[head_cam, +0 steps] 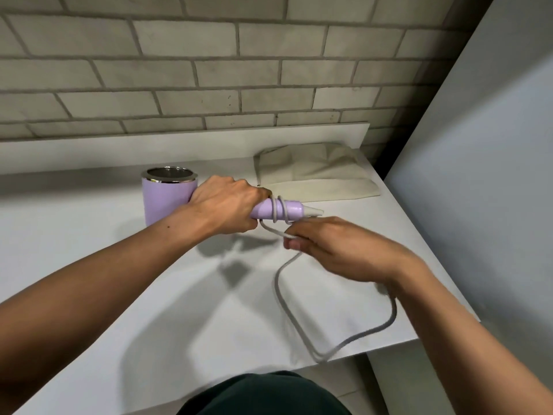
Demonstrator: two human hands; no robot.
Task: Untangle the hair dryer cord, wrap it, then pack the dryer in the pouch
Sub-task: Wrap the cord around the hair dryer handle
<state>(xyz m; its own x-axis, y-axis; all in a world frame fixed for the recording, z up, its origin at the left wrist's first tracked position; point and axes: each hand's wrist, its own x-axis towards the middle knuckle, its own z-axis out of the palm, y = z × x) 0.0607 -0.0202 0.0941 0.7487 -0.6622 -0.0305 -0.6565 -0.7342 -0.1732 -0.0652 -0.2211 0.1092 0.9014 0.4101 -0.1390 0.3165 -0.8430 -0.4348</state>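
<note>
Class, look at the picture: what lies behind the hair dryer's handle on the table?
A flat beige pouch lies on the white table behind the handle. The left hand covers the handle's inner end; the pouch's contents cannot be seen.

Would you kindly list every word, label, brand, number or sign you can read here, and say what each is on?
None: no text shows anywhere.
Hair dryer: plain lilac body and handle, no brand visible.
Pouch: plain cream fabric, no label visible.
Cord: unmarked grey.
Brick wall: no sign.
</note>
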